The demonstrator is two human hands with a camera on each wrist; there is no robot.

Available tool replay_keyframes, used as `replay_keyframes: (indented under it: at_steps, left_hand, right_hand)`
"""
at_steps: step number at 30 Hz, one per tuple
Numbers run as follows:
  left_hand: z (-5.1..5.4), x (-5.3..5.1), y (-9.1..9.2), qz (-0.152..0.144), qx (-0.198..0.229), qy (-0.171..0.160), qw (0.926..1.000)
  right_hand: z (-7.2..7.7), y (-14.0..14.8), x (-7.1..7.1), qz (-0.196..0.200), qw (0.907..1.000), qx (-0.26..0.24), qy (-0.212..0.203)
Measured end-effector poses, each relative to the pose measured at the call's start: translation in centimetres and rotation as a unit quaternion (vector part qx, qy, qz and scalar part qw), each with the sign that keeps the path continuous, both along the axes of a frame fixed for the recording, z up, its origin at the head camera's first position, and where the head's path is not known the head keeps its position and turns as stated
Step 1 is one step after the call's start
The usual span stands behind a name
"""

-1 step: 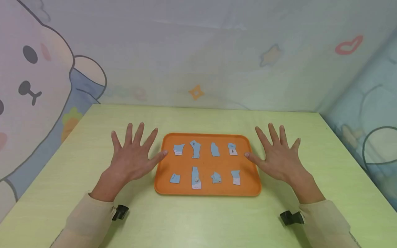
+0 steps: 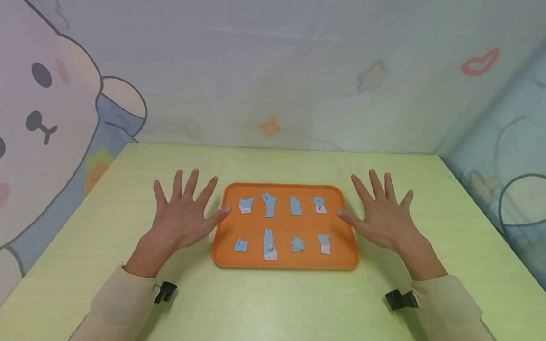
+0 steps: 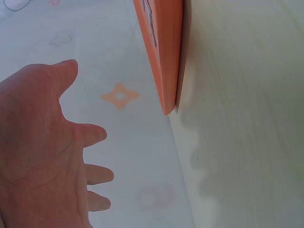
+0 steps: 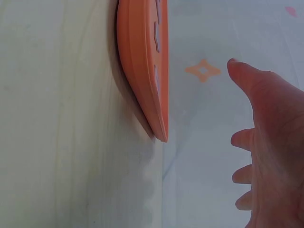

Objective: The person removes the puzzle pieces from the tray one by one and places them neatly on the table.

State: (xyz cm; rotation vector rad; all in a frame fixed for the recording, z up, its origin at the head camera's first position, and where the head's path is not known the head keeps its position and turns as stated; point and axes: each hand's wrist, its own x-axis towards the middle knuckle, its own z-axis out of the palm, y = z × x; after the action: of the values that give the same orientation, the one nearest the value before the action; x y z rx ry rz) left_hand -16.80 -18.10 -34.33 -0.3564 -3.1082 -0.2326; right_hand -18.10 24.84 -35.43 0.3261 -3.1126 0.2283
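Note:
An orange tray (image 2: 279, 222) lies on the table, bearing several torn blue and white paper pieces in two rows. Among them are a long piece with a white bottom (image 2: 269, 245) in the front row and a tall blue piece (image 2: 269, 205) in the back row. My left hand (image 2: 181, 215) is spread palm down at the tray's left side, its thumb tip over the rim. At the right side my right hand (image 2: 384, 218) is spread likewise. Both wrist views show the palms holding nothing, raised above the table, with the tray (image 3: 172, 52) (image 4: 135, 52) beside them.
The pale yellow-green table (image 2: 273, 303) extends around the tray to a back edge. Behind it hangs a light cloth (image 2: 239, 85) printed with a bear, stars and a heart. Dark clips (image 2: 165, 292) (image 2: 401, 300) show at both sleeve cuffs.

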Motion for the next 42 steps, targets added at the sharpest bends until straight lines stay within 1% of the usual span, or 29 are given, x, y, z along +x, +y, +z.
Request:
replay_keyframes:
  at_steps: [3, 6, 8, 10, 13, 16, 19, 23, 29, 36, 42]
  left_hand:
    - [0.0, 0.0, 0.1, -0.001, 0.002, 0.000, 1.0000]
    - [0.0, 0.0, 0.2, -0.007, 0.005, 0.000, 1.0000]
    - [-0.1, 0.0, 0.3, -0.011, 0.012, 0.001, 0.9999]
    - [-0.1, -0.1, 0.4, -0.010, 0.019, -0.005, 0.9998]
    - [-0.1, -0.2, 0.5, 0.006, 0.041, -0.034, 0.9986]
    - [-0.2, -0.5, 0.3, 0.027, 0.063, -0.082, 0.9942]
    - [-0.5, -0.7, 0.1, 0.033, 0.078, -0.127, 0.9883]
    - [-1.1, -0.8, 0.1, 0.027, 0.088, -0.158, 0.9832]
    - [-1.5, -1.0, 0.3, 0.022, 0.119, -0.176, 0.9770]
    - [-1.6, -1.0, 0.7, 0.020, 0.123, -0.196, 0.9726]
    - [-1.7, -0.8, 0.9, 0.012, 0.147, -0.226, 0.9629]
  right_hand:
    - [0.0, 0.0, 0.0, 0.001, 1.0000, 0.001, -0.004]
    - [0.1, -0.1, 0.2, 0.011, 0.9999, -0.005, -0.009]
    - [0.1, -0.3, 0.4, 0.029, 0.9994, -0.019, -0.003]
    - [-0.1, -0.5, 0.8, 0.048, 0.9978, -0.046, -0.007]
    - [-0.6, -1.1, 1.4, 0.082, 0.9915, -0.096, -0.032]
    - [-1.3, -1.8, 1.8, 0.109, 0.9843, -0.122, -0.066]
    - [-1.9, -2.3, 1.9, 0.127, 0.9826, -0.115, -0.073]
    - [-2.2, -2.6, 2.1, 0.133, 0.9840, -0.100, -0.064]
    - [-2.1, -2.7, 2.1, 0.131, 0.9846, -0.099, -0.061]
    - [-2.3, -2.7, 2.1, 0.133, 0.9854, -0.093, -0.052]
    - [-2.5, -2.6, 1.9, 0.144, 0.9843, -0.094, -0.041]
